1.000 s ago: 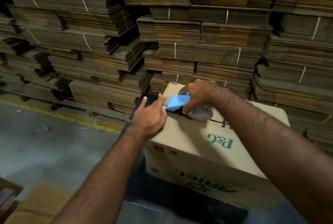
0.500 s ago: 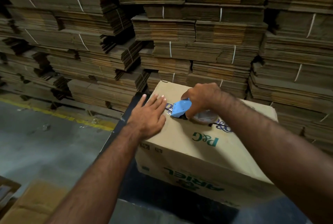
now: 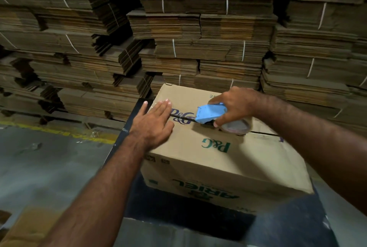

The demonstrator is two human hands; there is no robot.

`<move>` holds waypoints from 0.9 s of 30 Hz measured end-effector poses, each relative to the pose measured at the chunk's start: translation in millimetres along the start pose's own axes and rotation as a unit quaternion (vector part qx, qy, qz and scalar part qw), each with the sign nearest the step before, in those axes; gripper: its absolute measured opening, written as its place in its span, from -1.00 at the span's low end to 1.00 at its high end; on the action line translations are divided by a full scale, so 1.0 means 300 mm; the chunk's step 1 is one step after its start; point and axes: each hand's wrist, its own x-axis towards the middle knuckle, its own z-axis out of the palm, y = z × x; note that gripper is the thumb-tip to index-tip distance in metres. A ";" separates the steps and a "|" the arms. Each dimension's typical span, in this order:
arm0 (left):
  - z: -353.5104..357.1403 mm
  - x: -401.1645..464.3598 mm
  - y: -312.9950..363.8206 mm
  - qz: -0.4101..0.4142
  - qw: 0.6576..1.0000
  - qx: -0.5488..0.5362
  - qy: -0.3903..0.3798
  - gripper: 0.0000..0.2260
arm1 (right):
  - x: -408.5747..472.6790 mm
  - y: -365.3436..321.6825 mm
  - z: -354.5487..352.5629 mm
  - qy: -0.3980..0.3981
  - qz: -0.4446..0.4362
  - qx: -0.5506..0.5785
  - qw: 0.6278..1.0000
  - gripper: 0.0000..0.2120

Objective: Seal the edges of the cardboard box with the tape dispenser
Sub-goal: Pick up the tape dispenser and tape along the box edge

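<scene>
Sitting in the middle, on a dark flat platform (image 3: pixel 198 213): a big brown cardboard box (image 3: pixel 228 159) with green "P&G" and "ARIEL" letters printed on it, top flaps folded shut, so nothing inside showing. Running across the top of the box, between the two flaps, a thin dark seam (image 3: pixel 260 132). Pressing flat on the left end of the box top, right over the seam: the left hand (image 3: pixel 154 122), fingers straight and close together, thumb sticking out to the side. Gripping a light blue plastic tape dispenser (image 3: pixel 210 114) near the middle of the box top: the right hand (image 3: pixel 233 104), fingers curled tight around the handle. Touching the seam, the front tip of the dispenser, just beside the left fingertips. Sticking out under the right hand, a round roll of clear tape (image 3: pixel 235 127), resting against the box top. Covering part of the far flap, the right hand and arm. Standing behind the box like a wall: tall stacks of flat brown cardboard sheets (image 3: pixel 198 34), tied in bundles with thin white straps. Lying below on the left, a grey concrete floor (image 3: pixel 49 163) with a worn yellow painted line (image 3: pixel 59 130) running along the bottom of the stacks. Showing in the bottom left corner, a blurry piece of brown cardboard (image 3: pixel 25 227).
</scene>
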 end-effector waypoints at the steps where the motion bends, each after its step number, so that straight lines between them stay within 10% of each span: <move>1: -0.002 0.000 0.002 0.001 1.000 0.002 0.002 -0.40 | -0.009 0.005 -0.003 -0.005 0.007 -0.006 1.000 -0.22; 16: 0.014 0.008 0.171 0.068 0.996 -0.018 -0.062 -0.29 | 0.000 -0.066 0.022 0.001 0.026 -0.075 0.997 -0.27; 27: -0.024 0.023 0.103 -0.121 0.992 -0.026 -0.015 -0.37 | -0.019 -0.033 0.008 -0.006 0.025 -0.042 0.999 -0.24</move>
